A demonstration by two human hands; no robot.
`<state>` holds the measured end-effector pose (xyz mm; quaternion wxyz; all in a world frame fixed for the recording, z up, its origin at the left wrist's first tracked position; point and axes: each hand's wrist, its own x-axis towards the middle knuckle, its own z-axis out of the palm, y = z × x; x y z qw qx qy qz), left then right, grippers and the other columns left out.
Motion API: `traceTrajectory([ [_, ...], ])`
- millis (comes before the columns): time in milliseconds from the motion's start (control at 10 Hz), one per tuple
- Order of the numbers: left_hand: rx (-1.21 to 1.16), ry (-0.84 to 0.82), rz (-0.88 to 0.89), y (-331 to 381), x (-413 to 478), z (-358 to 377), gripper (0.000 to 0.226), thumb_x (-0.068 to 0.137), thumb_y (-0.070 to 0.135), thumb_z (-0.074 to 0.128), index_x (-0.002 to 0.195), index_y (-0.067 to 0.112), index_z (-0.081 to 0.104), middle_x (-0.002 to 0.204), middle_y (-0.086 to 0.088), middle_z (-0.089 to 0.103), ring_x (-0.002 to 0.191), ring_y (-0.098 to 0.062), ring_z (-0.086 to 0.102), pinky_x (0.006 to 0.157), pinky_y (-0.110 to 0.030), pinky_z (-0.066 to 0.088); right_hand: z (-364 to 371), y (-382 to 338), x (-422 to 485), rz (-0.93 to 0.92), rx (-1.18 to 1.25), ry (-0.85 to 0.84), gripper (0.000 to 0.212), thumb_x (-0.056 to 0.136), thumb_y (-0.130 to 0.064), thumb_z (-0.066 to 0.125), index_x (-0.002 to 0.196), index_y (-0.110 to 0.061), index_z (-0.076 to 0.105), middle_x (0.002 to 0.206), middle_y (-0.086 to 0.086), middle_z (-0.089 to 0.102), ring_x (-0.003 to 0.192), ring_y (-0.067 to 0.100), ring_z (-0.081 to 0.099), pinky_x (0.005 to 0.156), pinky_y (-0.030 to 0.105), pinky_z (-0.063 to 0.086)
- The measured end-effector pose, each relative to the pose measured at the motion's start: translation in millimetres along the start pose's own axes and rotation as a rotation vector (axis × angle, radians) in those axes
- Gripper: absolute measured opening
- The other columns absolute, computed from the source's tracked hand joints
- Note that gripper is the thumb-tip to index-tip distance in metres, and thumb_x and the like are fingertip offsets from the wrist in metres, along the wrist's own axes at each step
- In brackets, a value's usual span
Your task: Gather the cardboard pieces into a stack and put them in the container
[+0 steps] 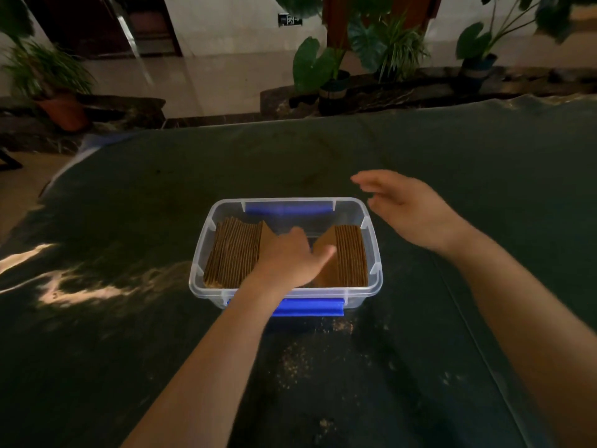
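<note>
A clear plastic container (pixel 371 287) with blue clip handles sits on the dark cloth in the middle of the view. Inside it stand two groups of brown cardboard pieces on edge: a left group (pixel 234 253) and a right group (pixel 350 253), both leaning outward. My left hand (pixel 290 258) reaches down into the container between the two groups, its fingers spread against the cardboard and partly hidden by it. My right hand (pixel 410 210) hovers open above the container's far right corner, holding nothing.
A dark green cloth (pixel 129 350) covers the table, with cardboard crumbs (pixel 295 360) scattered in front of the container. Potted plants (pixel 329 79) and a tiled floor lie beyond the table's far edge.
</note>
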<state>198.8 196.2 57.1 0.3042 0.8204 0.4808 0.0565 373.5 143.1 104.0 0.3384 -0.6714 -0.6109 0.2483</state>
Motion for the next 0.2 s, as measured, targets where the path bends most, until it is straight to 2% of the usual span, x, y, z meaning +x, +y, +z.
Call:
traceTrajectory([
  [100, -0.489, 0.365, -0.124, -9.4, -33.9, -27.2, 0.017, 0.090, 0.032, 0.050, 0.086, 0.017, 0.058, 0.081, -0.002, 0.066, 0.072, -0.014, 0.064, 0.061, -0.025, 0.051, 6.8, -16.9, -42.8, 0.237, 0.810, 0.203, 0.033, 0.086, -0.007, 0.054, 0.117, -0.017, 0.059, 0.120, 0.003, 0.064, 0.111, 0.018, 0.060, 0.089, 0.031, 0.052],
  [200, -1.167, 0.290, -0.219, -10.0, -68.6, -46.7, 0.014, 0.090, 0.024, 0.051, 0.088, 0.018, 0.064, 0.088, -0.005, 0.071, 0.078, -0.016, 0.069, 0.065, -0.029, 0.055, 15.2, -34.9, -74.3, 0.292, 1.427, 0.045, 0.040, 0.078, -0.011, 0.058, 0.118, -0.006, 0.058, 0.120, 0.014, 0.064, 0.111, 0.026, 0.061, 0.090, 0.036, 0.054],
])
